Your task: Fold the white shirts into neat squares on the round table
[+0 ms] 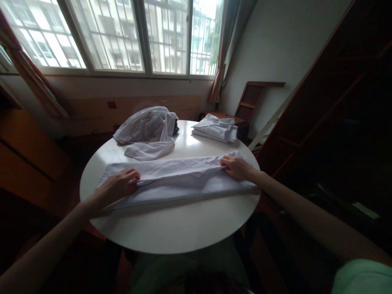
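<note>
A white garment, folded into a long strip, lies across the round white table. Its exact kind I cannot make out. My left hand is closed on the upper layer's edge near the left end. Toward the right end, my right hand pinches the same edge with curled fingers. Between the hands the upper layer is slightly raised, with a shadow beneath it, and the lower layer lies flat toward me.
Beyond the strip, a loose heap of white cloth sits at the back left of the table. A stack of folded white clothes lies at the back right. A wooden chair stands by the wall, and windows line the far side.
</note>
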Demonstrator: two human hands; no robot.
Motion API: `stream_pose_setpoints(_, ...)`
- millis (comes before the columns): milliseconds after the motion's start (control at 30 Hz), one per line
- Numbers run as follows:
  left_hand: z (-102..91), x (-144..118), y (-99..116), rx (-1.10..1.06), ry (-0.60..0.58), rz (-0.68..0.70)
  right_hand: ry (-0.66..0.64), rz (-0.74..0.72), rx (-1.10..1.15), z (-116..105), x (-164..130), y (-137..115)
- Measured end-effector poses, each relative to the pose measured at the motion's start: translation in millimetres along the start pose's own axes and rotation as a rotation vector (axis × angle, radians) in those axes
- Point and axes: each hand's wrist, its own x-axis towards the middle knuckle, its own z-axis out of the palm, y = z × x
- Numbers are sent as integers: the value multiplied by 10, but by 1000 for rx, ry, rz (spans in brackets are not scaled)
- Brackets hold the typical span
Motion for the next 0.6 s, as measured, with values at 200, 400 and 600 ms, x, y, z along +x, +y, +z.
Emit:
stream_pose_setpoints(200,-107,90,16,148,154,18,95,60,-119,-78,12,-26)
stream_pose_setpoints(400,-85,7,-8,-82,-150,109,-170,-32,3,-143,-96,-41)
stream_pose_setpoints(600,-111,293,547,-153,49,135,5,-152,112,-88,79,-303)
